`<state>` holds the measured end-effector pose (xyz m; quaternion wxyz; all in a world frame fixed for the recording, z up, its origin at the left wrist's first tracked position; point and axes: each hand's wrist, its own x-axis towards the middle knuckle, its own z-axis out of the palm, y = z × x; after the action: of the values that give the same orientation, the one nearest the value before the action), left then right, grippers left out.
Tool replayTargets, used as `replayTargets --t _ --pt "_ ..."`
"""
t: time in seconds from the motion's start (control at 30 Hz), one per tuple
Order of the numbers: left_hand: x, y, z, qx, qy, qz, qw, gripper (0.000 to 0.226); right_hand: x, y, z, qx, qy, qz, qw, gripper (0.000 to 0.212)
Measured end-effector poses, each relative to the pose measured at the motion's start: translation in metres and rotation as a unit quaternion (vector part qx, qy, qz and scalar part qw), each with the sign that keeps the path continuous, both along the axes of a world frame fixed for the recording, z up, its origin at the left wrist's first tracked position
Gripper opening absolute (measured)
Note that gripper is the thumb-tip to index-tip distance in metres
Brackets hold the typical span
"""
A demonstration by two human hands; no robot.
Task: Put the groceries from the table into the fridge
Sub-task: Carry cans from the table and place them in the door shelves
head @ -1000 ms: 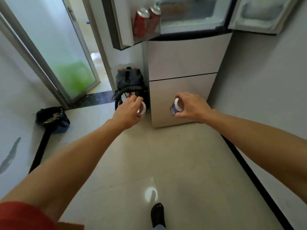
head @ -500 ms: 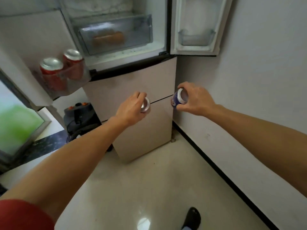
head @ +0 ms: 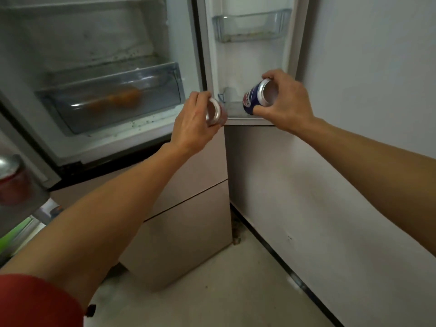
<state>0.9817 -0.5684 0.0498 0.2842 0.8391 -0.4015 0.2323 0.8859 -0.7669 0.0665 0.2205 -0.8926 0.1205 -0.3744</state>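
Far left, a red can [head: 13,180] sits in the left door shelf [head: 23,204]. That one looks put away.

Next is the open fridge [head: 94,43]. Its clear drawer [head: 165,90] is closed, and something orange [head: 122,100] lies inside. It is too blurry to say what it is.

In the middle, the left hand [head: 193,123] is curled around the left can [head: 214,112]. The can is tipped so its shiny end faces us. It is up in the air, in front of the fridge's bottom edge and just beside the right door. It is not on any shelf yet. Its color is too blurry to tell.

Then comes the low shelf [head: 236,109] of the right door. I can see no cans in the part that shows.

The right hand [head: 287,100] is wrapped around the blue can [head: 256,97]. This can is tipped too and is right at the low shelf, not set down. I think it goes in there next, and it needs to be turned upright first.

Higher up, the top shelf [head: 251,25] of that door holds nothing I can see.

So at least one can is in and two are in the hands, nearly there. The table is out of sight, so I cannot tell how much food is left on it.
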Motion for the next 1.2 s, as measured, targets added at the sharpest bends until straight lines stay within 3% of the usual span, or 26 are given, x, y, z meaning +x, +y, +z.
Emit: replayTargets --t 0.23,0.57,1.03,1.2 --pt "0.062 -0.053 0.015 -0.052 -0.036 -0.048 0.997 0.061 0.054 -0.039 0.001 0.001 0.009 -0.034 0.999 0.068" --pt "0.125 -0.090 0.000 0.013 -0.037 -0.115 0.993 0.065 0.094 -0.065 -0.024 -0.002 0.045 -0.092 0.995 0.073" --pt "0.137 -0.105 -0.023 0.046 -0.009 -0.136 0.990 0.061 0.093 -0.069 -0.046 -0.005 0.077 -0.063 0.995 0.069" --pt "0.130 -0.099 -0.023 0.051 0.003 -0.123 0.991 0.060 0.089 -0.066 -0.040 -0.066 0.122 -0.099 0.985 0.073"
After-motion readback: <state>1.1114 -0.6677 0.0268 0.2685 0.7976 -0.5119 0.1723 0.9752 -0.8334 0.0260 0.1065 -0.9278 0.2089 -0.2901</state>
